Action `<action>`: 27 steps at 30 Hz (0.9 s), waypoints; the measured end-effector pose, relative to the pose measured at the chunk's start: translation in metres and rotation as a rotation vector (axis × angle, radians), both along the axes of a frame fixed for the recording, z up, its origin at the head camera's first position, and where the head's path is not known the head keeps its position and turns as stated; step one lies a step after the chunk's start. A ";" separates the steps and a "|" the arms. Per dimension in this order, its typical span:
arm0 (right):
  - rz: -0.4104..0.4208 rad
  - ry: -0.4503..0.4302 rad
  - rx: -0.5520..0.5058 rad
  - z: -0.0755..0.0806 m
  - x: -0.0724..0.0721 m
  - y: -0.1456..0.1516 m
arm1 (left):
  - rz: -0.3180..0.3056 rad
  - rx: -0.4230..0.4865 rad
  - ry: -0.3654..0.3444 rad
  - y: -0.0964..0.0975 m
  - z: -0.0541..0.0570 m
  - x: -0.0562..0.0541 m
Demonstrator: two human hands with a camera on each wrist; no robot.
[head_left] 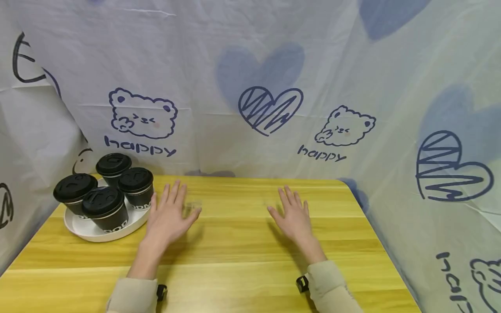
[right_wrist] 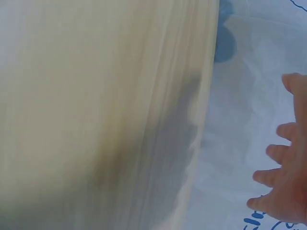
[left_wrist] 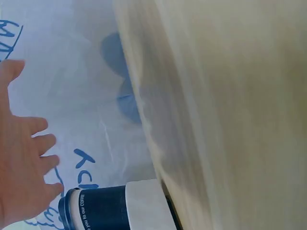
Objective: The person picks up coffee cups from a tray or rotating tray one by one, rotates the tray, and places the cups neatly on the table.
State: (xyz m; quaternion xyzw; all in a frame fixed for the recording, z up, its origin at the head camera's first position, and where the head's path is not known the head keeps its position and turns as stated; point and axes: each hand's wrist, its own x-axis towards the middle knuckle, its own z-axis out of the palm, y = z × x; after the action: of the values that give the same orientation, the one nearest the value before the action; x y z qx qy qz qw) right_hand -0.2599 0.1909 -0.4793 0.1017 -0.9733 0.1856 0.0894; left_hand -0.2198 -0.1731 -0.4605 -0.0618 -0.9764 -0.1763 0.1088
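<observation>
Evidently held left hand [head_left: 169,219] and right hand [head_left: 296,219] empty, fingers spread, above the table [head_left: 235,261], right of the tray [head_left: 98,238]; probably called for slow, level movement, clear of its rim. Showed four black lidded cups [head_left: 105,209] upright on that white tray, pale lettering low down.

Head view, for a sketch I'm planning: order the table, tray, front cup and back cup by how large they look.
1. Table
2. Tray
3. Front cup and back cup, unranked: the front one shows more, but it is nearer, and the back one is partly hidden.
</observation>
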 end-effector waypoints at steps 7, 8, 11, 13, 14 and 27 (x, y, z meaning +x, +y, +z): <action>0.029 0.146 -0.163 0.003 -0.001 -0.014 | 0.020 0.105 0.217 -0.003 0.012 0.006; 0.032 0.165 -0.189 0.004 -0.002 -0.016 | 0.020 0.127 0.264 -0.003 0.014 0.007; 0.044 0.233 -0.267 0.009 -0.005 -0.024 | 0.012 0.177 0.423 -0.006 0.021 0.010; 0.058 0.290 -0.326 0.012 -0.008 -0.031 | 0.012 0.206 0.521 -0.008 0.027 0.011; 0.066 0.312 -0.355 0.014 -0.009 -0.034 | 0.014 0.220 0.564 -0.009 0.029 0.011; 0.206 0.245 -0.683 0.035 -0.020 -0.098 | 0.165 0.439 0.825 -0.037 0.052 0.028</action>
State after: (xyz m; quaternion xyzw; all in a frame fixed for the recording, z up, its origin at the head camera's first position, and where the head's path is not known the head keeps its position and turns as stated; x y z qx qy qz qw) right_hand -0.2802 0.0934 -0.4440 0.1849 -0.8219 0.4941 0.2149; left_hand -0.1919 -0.2099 -0.4083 -0.0247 -0.7930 -0.3299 0.5115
